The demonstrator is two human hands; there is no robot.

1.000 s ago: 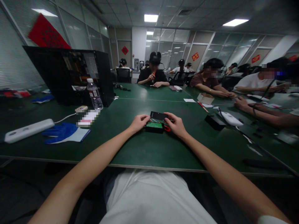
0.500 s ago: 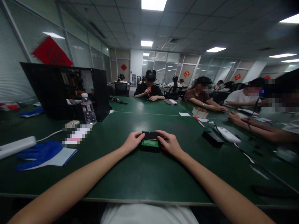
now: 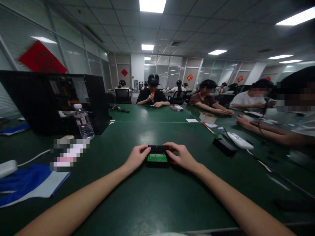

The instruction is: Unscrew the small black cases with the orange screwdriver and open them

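A small black plastic case (image 3: 157,165) rests on the green table in front of me, with a green circuit board (image 3: 157,158) showing inside it. At its far side is a flat black cover (image 3: 157,148), tilted over the board's back edge. My left hand (image 3: 137,156) pinches the cover's left end, thumb nearest me and fingers behind. The right end is gripped between thumb and fingers of my right hand (image 3: 182,155). Something red (image 3: 173,162) lies partly hidden under my right hand; its kind cannot be made out.
Left stand a black computer case (image 3: 94,98) and a water bottle (image 3: 84,122), with blue-white gloves (image 3: 31,183) nearer. Right lie a black box (image 3: 223,146), a white power strip (image 3: 238,140) with cable, and an open carton (image 3: 207,117). Several people sit around the table.
My view has turned slightly right and up, so the scene sits farther left. The cover has come lower and closer to the case, both hands still on it.
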